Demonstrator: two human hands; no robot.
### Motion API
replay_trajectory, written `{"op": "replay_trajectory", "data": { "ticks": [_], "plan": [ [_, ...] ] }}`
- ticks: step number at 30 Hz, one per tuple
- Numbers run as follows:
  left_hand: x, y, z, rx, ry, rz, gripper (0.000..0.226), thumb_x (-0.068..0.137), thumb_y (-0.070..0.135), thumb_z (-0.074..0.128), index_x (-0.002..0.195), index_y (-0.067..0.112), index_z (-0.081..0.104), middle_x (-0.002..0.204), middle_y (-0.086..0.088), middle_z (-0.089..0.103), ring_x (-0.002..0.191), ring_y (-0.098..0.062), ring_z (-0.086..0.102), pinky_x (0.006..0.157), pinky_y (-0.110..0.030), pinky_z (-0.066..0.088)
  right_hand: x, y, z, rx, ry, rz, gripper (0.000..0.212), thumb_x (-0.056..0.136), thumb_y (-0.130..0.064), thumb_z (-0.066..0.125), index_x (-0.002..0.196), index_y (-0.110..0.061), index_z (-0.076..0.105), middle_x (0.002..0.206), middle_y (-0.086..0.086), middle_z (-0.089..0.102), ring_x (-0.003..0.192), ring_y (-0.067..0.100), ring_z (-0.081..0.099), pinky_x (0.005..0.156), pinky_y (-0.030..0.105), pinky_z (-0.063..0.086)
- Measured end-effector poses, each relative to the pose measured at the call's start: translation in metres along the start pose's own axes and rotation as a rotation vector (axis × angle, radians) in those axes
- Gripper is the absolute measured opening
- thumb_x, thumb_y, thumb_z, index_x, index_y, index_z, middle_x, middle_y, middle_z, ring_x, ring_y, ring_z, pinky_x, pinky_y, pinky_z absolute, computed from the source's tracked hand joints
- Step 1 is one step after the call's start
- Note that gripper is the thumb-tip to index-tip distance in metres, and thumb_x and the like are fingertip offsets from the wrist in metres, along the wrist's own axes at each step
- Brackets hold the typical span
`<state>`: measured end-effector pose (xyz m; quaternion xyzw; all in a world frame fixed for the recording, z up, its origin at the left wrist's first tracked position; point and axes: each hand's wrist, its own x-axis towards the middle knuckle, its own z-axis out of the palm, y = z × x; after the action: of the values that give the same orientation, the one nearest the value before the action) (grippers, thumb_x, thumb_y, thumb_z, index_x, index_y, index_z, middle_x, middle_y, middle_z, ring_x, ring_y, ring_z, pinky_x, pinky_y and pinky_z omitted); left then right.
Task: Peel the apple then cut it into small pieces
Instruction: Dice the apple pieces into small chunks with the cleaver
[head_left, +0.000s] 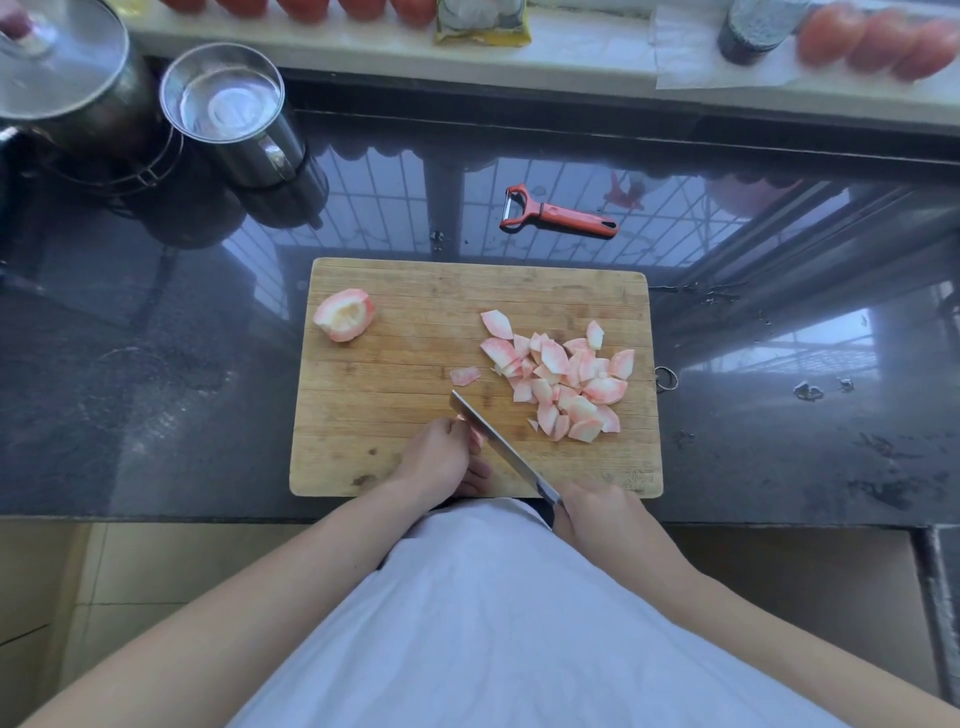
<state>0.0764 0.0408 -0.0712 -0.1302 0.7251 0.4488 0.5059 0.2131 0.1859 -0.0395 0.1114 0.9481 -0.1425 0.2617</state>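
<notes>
Bench (156, 389): dark, glossy; I see the board at its centre.
Board (395, 415): wooden; cut pile (561, 379) at 3 o'clock, peeled apple chunk (344, 315) at 10 o'clock.
Left hand (439, 457): curled, pinning a small apple piece (475, 436) at 6 o'clock; I'd keep the fingertips tucked back.
Right hand (597, 514): wrapped round the knife (498, 447) handle; I'd slice thin, straight down.
Peeler (556, 213): lying idle at 12 o'clock.

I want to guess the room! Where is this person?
Most likely a home kitchen: a wooden cutting board on a dark shiny counter, a red peeler beside it, and steel pots at the back.
</notes>
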Motion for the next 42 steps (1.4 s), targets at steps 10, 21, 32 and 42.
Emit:
{"op": "replay_trajectory", "data": {
  "ticks": [10,21,32,42],
  "plan": [
    [-0.004,0.001,0.000,0.008,0.008,0.010,0.033,0.104,0.019,0.036,0.100,-0.003,0.060,0.089,-0.028,0.075,0.071,-0.035,0.073,0.053,-0.028,0.059,0.007,-0.001,0.012,-0.035,0.002,0.021,0.013,0.074,-0.008,0.072,0.074,-0.012,0.060,0.065,0.004,0.058,0.051,0.028,0.057,0.043,0.033,0.040],
    [-0.009,0.005,-0.004,0.199,0.053,0.078,0.042,0.108,0.020,0.032,0.107,0.000,0.070,0.083,-0.010,0.076,0.053,-0.004,0.068,0.046,-0.013,0.049,0.052,-0.041,-0.014,0.268,0.081,0.021,0.023,0.098,-0.014,0.044,0.074,-0.015,0.044,0.075,0.004,0.052,0.073,0.032,0.054,0.059,0.034,0.034],
    [-0.006,0.000,-0.004,0.135,0.011,0.047,0.037,0.107,0.032,0.032,0.115,0.012,0.061,0.082,-0.015,0.078,0.074,-0.028,0.077,0.069,-0.035,0.064,0.016,-0.023,-0.015,0.051,-0.077,0.053,0.017,0.099,-0.018,0.041,0.091,-0.010,0.054,0.092,0.012,0.064,0.085,0.036,0.061,0.064,0.037,0.038],
    [-0.007,0.001,-0.002,0.112,0.029,0.052,0.033,0.107,0.028,0.033,0.117,0.013,0.060,0.085,-0.018,0.076,0.074,-0.032,0.076,0.071,-0.038,0.064,0.005,-0.010,-0.003,0.037,-0.118,0.082,0.020,0.099,-0.020,0.043,0.106,-0.013,0.060,0.098,0.007,0.066,0.088,0.031,0.062,0.077,0.041,0.052]
  ]
}}
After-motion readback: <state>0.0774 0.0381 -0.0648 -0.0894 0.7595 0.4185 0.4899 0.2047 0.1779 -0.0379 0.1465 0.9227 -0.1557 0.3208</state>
